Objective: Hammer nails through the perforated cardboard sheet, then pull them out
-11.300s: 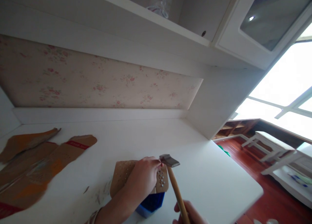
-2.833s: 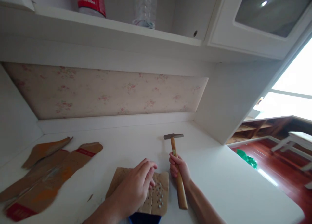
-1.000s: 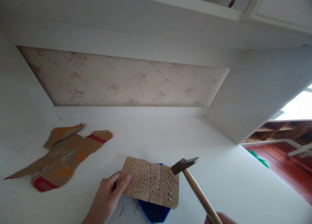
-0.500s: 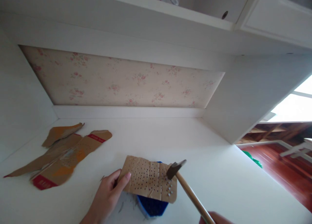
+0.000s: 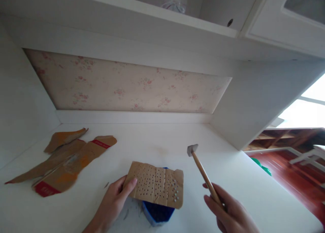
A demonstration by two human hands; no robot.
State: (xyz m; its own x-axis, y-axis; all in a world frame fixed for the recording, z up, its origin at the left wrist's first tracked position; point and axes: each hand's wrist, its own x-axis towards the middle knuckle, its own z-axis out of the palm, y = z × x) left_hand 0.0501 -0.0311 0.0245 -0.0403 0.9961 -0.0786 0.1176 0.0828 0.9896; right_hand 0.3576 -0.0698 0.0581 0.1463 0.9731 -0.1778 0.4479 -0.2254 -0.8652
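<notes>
Looking at loads of bare white desktop (image 5: 157, 138) behind and right of the punched cardboard (image 5: 152, 182), so plenty of swing room there. Closed off further back by the floral back wall (image 5: 127, 87) and, back-right, by a white side panel (image 5: 254, 111). Spotting torn scraps (image 5: 63, 160) well left of the cardboard. Resting on a blue tub (image 5: 157, 214), with a few nails (image 5: 174, 192) stuck in near its right edge. Pinching its left edge with the left hand (image 5: 110, 206), thumb on top. Gripping the hammer (image 5: 201, 170) by the handle with the right hand (image 5: 230, 214), just right of the cardboard, head raised clear off its back-right corner.
</notes>
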